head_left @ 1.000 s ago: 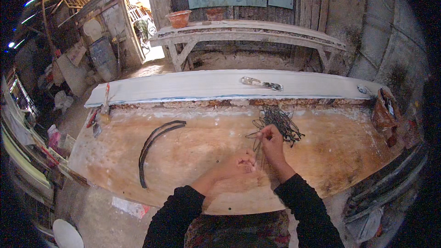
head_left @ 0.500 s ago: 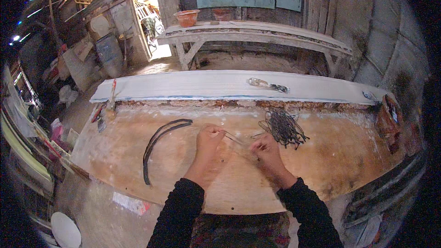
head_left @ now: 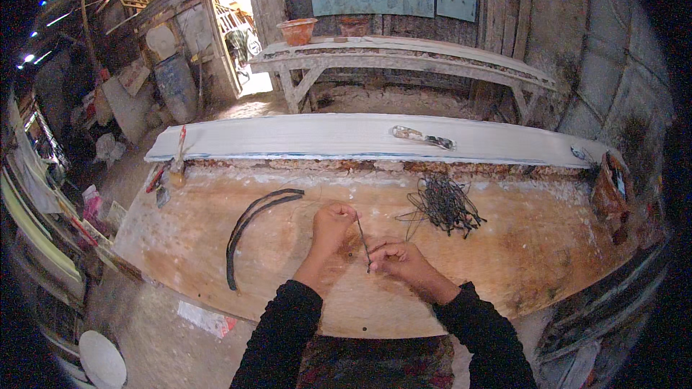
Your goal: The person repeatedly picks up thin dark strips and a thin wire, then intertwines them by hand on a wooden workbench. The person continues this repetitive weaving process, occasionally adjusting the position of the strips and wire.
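Slanting in from the lower edge of the head view, both forearms bring the hands together above the desk (head_left: 519,266), the left hand (head_left: 333,229) pinching the upper end of a thin black strand (head_left: 362,236) in its fingers and the right hand (head_left: 405,264), slightly lower, grasping it near its bottom end. Bare wood runs from the hands to the desk's curved near edge, with curved black strips (head_left: 232,245) well apart on the left, a tangled black bundle (head_left: 448,205) beyond the right hand, and a white slab (head_left: 317,138) along the far side.
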### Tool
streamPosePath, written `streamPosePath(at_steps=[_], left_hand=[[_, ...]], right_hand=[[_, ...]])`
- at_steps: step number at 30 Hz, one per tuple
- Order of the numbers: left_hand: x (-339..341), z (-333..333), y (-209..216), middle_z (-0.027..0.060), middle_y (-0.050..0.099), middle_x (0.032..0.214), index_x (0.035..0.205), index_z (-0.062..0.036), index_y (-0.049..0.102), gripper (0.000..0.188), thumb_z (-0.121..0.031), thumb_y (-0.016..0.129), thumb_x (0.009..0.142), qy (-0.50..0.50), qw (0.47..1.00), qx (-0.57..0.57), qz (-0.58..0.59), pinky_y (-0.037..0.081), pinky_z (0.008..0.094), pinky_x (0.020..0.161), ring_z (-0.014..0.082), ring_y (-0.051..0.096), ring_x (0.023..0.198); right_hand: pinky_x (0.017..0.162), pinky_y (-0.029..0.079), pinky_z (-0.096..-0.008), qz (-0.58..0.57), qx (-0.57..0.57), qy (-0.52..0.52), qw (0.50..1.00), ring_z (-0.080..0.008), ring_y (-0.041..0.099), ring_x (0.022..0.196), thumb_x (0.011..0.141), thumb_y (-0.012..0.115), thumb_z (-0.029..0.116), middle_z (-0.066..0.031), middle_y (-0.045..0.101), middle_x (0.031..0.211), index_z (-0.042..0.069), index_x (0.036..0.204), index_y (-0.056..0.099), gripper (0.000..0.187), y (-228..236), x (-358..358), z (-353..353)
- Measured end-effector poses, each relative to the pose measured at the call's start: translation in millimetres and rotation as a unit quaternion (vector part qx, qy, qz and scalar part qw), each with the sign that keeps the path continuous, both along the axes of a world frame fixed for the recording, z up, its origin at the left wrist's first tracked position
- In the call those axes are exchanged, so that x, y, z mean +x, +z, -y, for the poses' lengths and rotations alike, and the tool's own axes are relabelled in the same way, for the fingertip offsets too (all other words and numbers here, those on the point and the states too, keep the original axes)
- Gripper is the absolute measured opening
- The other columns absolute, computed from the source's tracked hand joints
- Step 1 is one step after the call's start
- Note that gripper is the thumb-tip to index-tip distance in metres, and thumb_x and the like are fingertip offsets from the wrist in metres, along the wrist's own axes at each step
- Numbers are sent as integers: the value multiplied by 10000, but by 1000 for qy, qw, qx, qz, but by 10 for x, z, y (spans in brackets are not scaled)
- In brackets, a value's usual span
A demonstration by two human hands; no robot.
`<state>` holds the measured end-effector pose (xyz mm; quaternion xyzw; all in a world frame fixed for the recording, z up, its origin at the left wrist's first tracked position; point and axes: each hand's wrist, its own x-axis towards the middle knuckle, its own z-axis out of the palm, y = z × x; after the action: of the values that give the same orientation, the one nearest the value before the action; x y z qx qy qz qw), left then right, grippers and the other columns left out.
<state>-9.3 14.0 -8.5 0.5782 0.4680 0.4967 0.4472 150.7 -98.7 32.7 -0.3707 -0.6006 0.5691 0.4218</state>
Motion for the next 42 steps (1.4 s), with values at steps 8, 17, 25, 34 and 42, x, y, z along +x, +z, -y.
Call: streamPosePath(at_steps=[8, 17, 25, 34, 42], left_hand=[[45, 45, -7, 91, 576, 793, 720, -20, 637, 98, -69, 681, 647, -30, 989, 119, -83, 429, 288, 693, 212, 550, 788], [200, 186, -43, 81, 550, 818, 739, -11, 603, 56, -11, 628, 689, -223, 962, 157, -6, 414, 267, 742, 194, 533, 823], [407, 607, 44, 38, 498, 942, 853, -72, 589, 117, -66, 612, 739, -441, 893, 51, 80, 403, 275, 789, 167, 483, 911], [410, 694, 146, 29, 456, 896, 760, -23, 544, 92, -93, 601, 776, -499, 862, 60, 64, 387, 249, 759, 128, 464, 876], [365, 626, 150, 41, 555, 868, 797, -10, 594, 113, -121, 603, 781, -423, 905, 33, 18, 419, 253, 723, 124, 519, 804]], right_hand=[[559, 367, -198, 43, -30, -118, 992, -54, 466, 609, 730, 633, 82, 23, 529, 727, 28, 777, 618, 74, 40, 38, 14], [551, 367, -213, 39, 67, -376, 923, -64, 449, 610, 730, 603, 24, 23, 516, 677, 27, 738, 553, 50, -318, 306, -374], [587, 365, -209, 163, 149, -447, 867, -82, 437, 620, 759, 562, 13, 7, 496, 678, 42, 715, 501, 81, -514, 473, -520], [628, 413, -285, 196, 214, -424, 858, -177, 531, 704, 741, 581, 74, -77, 563, 781, 82, 890, 620, 154, -368, 381, -449], [587, 368, -241, 179, 190, -459, 849, -129, 463, 646, 748, 607, 87, -40, 488, 695, 36, 817, 619, 86, -349, 410, -482]])
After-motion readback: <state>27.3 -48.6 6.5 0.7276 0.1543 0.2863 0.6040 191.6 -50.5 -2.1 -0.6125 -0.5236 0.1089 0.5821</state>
